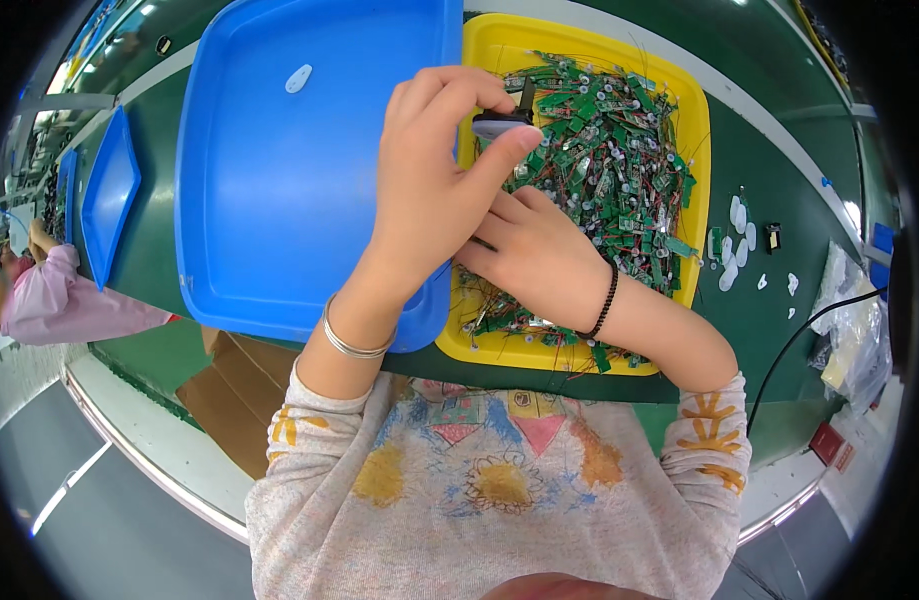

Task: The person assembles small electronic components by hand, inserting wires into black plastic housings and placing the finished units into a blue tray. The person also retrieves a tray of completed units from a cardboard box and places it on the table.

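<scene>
My left hand (424, 165) is raised over the left edge of the yellow tray (694, 130). Between its thumb and fingers it pinches a small black-and-grey plastic casing (499, 124), with a thin black piece standing up from it. Just below, my right hand (539, 255) is closed, its fingertips partly hidden behind my left hand. A bit of something dark shows between its fingers, too small to name. Under both hands, the yellow tray is heaped with small green circuit boards (609, 150) with thin red and dark wires and round silvery parts.
To the left lies a large blue tray (269, 220) holding one white oval piece (298, 79). On the green table at right are several white pieces (736, 235), a small black casing (772, 237), a plastic bag (849, 310) and a black cable (794, 340). A person in pink (74, 300) sits far left.
</scene>
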Motion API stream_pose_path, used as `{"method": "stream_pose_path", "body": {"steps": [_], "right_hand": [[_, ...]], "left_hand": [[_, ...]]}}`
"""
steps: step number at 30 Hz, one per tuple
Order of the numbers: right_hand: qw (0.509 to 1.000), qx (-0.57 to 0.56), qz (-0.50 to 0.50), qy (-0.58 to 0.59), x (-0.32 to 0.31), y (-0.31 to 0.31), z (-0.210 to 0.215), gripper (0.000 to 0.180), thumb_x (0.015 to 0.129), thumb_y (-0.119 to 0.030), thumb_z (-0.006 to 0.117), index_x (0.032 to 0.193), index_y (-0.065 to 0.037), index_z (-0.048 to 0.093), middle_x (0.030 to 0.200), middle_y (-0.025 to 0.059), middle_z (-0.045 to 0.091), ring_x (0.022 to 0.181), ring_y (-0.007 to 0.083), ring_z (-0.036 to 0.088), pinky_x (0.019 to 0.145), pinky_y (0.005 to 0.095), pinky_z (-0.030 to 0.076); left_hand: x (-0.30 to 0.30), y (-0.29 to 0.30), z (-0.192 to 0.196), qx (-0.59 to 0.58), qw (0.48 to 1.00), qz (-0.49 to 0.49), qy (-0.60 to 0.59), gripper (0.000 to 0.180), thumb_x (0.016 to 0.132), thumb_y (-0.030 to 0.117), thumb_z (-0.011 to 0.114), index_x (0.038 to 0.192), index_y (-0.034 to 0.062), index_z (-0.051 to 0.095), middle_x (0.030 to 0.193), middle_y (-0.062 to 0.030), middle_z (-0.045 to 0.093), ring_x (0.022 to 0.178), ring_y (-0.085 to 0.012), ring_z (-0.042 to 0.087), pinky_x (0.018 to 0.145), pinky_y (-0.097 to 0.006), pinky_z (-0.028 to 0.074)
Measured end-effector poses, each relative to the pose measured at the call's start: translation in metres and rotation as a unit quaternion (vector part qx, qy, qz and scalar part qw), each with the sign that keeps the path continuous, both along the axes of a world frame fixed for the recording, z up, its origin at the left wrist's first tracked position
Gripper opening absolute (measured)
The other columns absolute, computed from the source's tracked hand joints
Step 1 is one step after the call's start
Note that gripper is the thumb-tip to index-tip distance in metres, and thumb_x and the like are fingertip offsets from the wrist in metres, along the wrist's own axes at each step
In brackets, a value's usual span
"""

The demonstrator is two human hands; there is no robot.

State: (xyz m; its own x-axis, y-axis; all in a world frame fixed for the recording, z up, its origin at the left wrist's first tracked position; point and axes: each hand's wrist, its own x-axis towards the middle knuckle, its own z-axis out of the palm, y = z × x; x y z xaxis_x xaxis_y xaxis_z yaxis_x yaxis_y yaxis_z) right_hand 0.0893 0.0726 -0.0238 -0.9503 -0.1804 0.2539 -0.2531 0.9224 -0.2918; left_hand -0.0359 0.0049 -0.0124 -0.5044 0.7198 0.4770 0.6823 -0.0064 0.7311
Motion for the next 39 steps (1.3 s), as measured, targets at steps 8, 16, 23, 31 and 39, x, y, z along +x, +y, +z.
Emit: {"method": "stream_pose_path", "body": {"steps": [8,16,23,31,39], "right_hand": [[1.0,-0.026,0.008,0.0,0.011,0.005,-0.008,0.01,0.068,-0.014,0.052,0.077,-0.012,0.055,0.08,-0.0008,0.052,0.08,0.0148,0.048,0.067,0.0284,0.037],[0.965,-0.222,-0.099,0.102,0.017,0.027,0.017,0.011,0.065,-0.009,0.062,0.076,-0.008,0.059,0.076,0.0019,0.058,0.075,0.0188,0.055,0.065,0.0292,0.043],[0.884,-0.326,-0.257,0.216,0.025,0.051,0.024,0.012,0.069,-0.001,0.064,0.081,-0.001,0.061,0.07,0.0079,0.058,0.06,0.0162,0.054,0.054,0.0247,0.043],[0.922,-0.221,-0.243,0.203,0.023,0.052,0.02,0.013,0.067,-0.001,0.065,0.08,-0.001,0.062,0.066,0.0072,0.055,0.055,0.019,0.051,0.049,0.0273,0.04],[0.94,-0.168,-0.238,0.179,0.023,0.05,0.019,0.012,0.066,-0.004,0.065,0.077,-0.003,0.062,0.063,0.0061,0.052,0.055,0.0204,0.051,0.047,0.028,0.041]], "left_hand": [[0.004,0.002,-0.001,-0.018,0.996,-0.039,-0.077,0.018,0.07,0.011,0.065,0.084,0.0028,0.057,0.083,-0.0066,0.058,0.077,-0.0201,0.052,0.067,-0.029,0.041],[0.005,0.002,0.003,0.065,0.937,-0.044,-0.34,0.022,0.081,0.014,0.058,0.099,0.001,0.054,0.089,-0.0047,0.058,0.081,-0.0118,0.053,0.071,-0.025,0.044],[0.018,0.003,0.003,0.02,0.889,-0.09,-0.449,0.024,0.085,0.01,0.051,0.106,-0.0024,0.05,0.097,-0.0082,0.057,0.089,-0.0145,0.056,0.083,-0.028,0.045],[0.027,0.002,0.004,0.031,0.883,-0.12,-0.453,0.024,0.078,0.0,0.056,0.101,-0.002,0.05,0.098,-0.0074,0.056,0.092,-0.0129,0.053,0.082,-0.027,0.044],[0.026,0.003,0.003,0.04,0.888,-0.104,-0.446,0.024,0.078,0.001,0.057,0.101,-0.0023,0.05,0.1,-0.0084,0.054,0.091,-0.0133,0.052,0.082,-0.028,0.045]]}}
